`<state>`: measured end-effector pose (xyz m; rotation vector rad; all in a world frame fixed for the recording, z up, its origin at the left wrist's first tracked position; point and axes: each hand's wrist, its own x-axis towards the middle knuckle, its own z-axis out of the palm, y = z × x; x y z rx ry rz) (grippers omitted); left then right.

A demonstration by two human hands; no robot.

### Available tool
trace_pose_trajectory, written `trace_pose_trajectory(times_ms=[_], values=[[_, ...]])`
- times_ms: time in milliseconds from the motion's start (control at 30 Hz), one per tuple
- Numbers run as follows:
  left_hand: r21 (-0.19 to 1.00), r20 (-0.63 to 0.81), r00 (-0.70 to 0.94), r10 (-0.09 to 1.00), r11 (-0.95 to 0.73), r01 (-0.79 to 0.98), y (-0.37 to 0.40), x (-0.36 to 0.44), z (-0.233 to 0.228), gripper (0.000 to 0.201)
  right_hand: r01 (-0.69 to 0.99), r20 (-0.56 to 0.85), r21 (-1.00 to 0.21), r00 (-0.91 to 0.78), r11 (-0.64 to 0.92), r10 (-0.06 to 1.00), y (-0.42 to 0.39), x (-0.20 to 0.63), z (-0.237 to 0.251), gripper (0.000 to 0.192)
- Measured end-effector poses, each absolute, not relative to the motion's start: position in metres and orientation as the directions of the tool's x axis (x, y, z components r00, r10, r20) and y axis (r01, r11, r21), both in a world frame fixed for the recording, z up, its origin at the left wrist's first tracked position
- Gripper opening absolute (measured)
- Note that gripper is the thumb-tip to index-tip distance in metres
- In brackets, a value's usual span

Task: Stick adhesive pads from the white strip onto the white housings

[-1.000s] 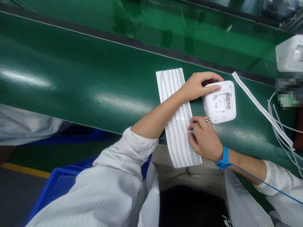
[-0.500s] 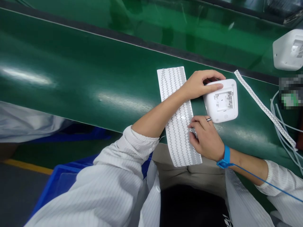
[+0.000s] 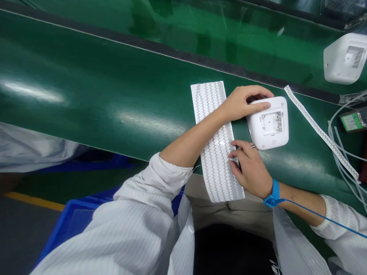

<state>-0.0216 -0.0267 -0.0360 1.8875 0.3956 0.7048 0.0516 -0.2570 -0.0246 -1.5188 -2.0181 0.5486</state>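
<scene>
A white square device (image 3: 269,126) lies back-up on the green belt (image 3: 114,99), its open battery bay showing. My left hand (image 3: 242,102) grips its left and top edge, the arm crossing over a white sheet of grey zigzag strips (image 3: 213,133). My right hand (image 3: 249,166), with a ring and a blue wrist strap (image 3: 273,191), rests its fingertips on the sheet's right edge, just below the device. Whether the fingers pinch a strip is hidden.
A narrow zigzag strip (image 3: 321,131) lies to the right of the device. Another white device (image 3: 342,57) sits at the far right, above clear tubes (image 3: 341,152) and a small green-labelled part (image 3: 352,121). A blue bin (image 3: 71,225) stands below the belt's near edge.
The far-right device has drifted left along the belt. My right hand's fingers shifted slightly on the sheet's edge; my left hand stays on the device.
</scene>
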Motion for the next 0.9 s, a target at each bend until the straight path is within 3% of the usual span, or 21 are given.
trace_pose_trajectory(times_ms=[300, 500, 667, 900], values=[[0.92, 0.282, 0.776, 0.564, -0.388, -0.052, -0.0262, -0.0218, -0.0364, 0.04, 0.736, 0.157, -0.624, -0.211, 0.263, 0.965, -0.2565, 0.0519, -0.0261, 0.015], [0.916, 0.293, 0.773, 0.562, -0.396, -0.059, -0.0267, -0.0214, -0.0355, 0.04, 0.746, 0.214, -0.586, -0.234, 0.316, 0.948, -0.256, 0.0522, -0.025, 0.021], [0.911, 0.29, 0.779, 0.555, -0.409, -0.049, -0.0266, -0.0208, -0.0345, 0.042, 0.779, 0.182, -0.544, -0.256, 0.314, 0.95, -0.2587, 0.0532, -0.0233, 0.02], [0.913, 0.28, 0.782, 0.557, -0.407, -0.037, -0.0256, -0.02, -0.0359, 0.041, 0.768, 0.161, -0.571, -0.24, 0.289, 0.957, -0.2588, 0.0534, -0.022, 0.019]])
